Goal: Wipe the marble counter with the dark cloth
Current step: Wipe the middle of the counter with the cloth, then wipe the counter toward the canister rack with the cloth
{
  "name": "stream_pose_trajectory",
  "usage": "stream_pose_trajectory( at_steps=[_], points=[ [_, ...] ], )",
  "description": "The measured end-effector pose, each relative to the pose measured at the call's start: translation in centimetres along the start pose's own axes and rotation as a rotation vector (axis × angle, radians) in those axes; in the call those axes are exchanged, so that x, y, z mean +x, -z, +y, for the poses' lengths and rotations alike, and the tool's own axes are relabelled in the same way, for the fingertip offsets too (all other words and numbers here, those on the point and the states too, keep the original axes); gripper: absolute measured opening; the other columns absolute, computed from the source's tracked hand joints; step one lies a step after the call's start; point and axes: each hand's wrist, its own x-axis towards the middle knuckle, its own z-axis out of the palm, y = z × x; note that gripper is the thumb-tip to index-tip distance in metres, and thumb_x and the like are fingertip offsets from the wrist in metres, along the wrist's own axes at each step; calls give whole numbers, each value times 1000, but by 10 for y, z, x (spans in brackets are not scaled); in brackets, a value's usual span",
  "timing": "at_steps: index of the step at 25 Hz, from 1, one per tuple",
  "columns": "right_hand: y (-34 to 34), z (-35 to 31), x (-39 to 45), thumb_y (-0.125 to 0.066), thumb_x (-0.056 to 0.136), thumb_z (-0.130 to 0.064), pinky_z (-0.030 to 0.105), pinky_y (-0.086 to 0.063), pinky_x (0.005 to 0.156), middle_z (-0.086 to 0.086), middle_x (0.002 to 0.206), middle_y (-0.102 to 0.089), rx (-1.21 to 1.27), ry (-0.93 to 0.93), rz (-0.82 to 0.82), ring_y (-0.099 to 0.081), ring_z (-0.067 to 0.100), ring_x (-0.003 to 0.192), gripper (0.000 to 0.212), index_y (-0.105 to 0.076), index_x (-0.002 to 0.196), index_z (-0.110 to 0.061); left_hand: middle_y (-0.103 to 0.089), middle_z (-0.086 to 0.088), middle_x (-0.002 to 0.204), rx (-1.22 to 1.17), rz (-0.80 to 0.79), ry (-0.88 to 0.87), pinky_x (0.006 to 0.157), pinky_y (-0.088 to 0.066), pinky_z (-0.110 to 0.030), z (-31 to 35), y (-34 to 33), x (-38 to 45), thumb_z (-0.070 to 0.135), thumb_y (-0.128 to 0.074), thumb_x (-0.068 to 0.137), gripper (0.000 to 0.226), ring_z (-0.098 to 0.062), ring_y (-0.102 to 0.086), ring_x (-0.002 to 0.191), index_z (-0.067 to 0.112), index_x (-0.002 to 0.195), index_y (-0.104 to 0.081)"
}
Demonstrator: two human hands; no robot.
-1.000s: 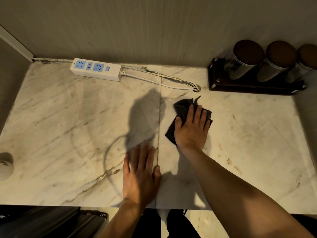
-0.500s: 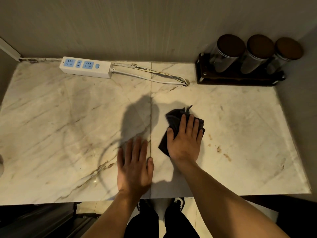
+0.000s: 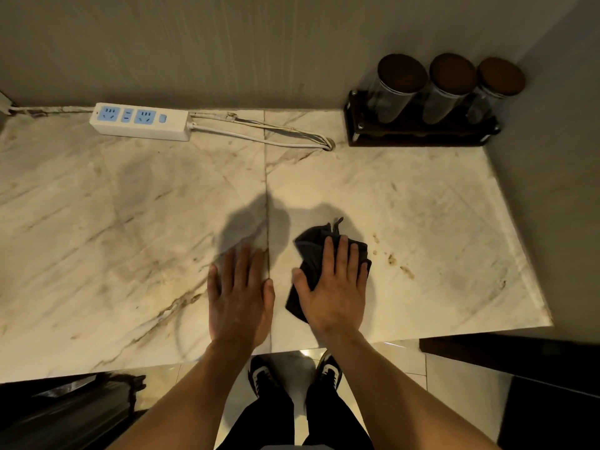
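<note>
A: Report the hands.

B: The right hand (image 3: 331, 287) lies palm down on the dark cloth (image 3: 311, 254), fingers extended and slightly spread, pressing the cloth flat against the marble counter (image 3: 130, 222). It is not closed around the cloth; it rests on top. The left hand (image 3: 238, 297) lies flat and open on bare marble just left of the seam (image 3: 266, 190), fingers together, holding nothing.

A: Location of the cloth?

B: Lower centre of the frame, right of the seam, near the front edge of the counter. It is crumpled; its upper and left parts show beyond the fingers, and a corner shows below the thumb.

A: Containers?

B: Three jars (image 3: 444, 89) stand in a row in a dark rack (image 3: 418, 138) at the upper right, against the wall. Each has a clear body and a dark round lid. The contents cannot be determined from this view.

A: Other items?

B: A white power strip (image 3: 141, 122) with blue sockets sits at the upper left; its cables (image 3: 259, 133) run right to a hole in the counter. Brown stains (image 3: 391, 259) mark the marble just right of the cloth.

A: Arm pose?

B: Both forearms rise from the bottom edge, bare. The right wrist is bent back over the cloth. Dark shoes (image 3: 328, 368) show on the floor below the counter edge.
</note>
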Motion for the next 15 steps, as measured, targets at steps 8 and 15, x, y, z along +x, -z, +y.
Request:
stream_pose_trajectory(
  at_steps=[8, 15],
  points=[
    [2, 28, -30, -36, 89, -62, 46, -6, 116, 9, 158, -20, -58, 157, -13, -13, 28, 146, 76, -22, 150, -19, -34, -15, 152, -26, 24, -23, 112, -20, -61, 2, 3, 1, 36, -33, 95, 55, -35, -24, 142, 13, 145, -33],
    [20, 82, -16, -38, 94, -56, 46, -19, 115, 4, 159, -18, -103, 611, -117, -9, 21, 147, 67, -26, 150, -22, -44, -20, 141, -125, 69, 87, 111, -20, -63, 25, 8, 13, 33, -35, 91, 50, -39, -31, 136, 7, 132, -47]
  ],
)
